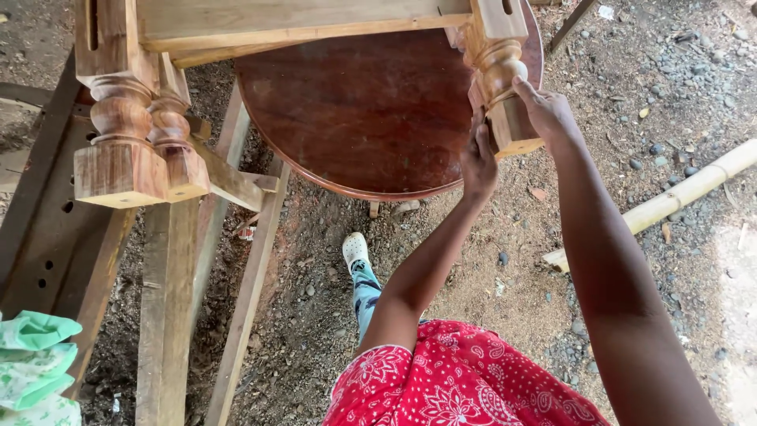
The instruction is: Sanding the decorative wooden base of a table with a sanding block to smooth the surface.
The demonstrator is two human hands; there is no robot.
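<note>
A round dark-brown table top (371, 110) lies upside down on a wooden frame, its turned wooden legs pointing toward me. My right hand (544, 110) grips the square foot end of the near right leg (505, 71). My left hand (479, 162) presses against the same leg from the left side, close to the table top's rim. Two more turned legs (138, 150) stick out at the left, joined by a light wooden rail (300, 24).
Rough wooden beams (169, 300) run under the table at the left. A green cloth (35, 367) lies at the bottom left. A bamboo pole (678, 193) rests on the gravel ground at the right. My foot in a white shoe (355, 251) stands on the dirt.
</note>
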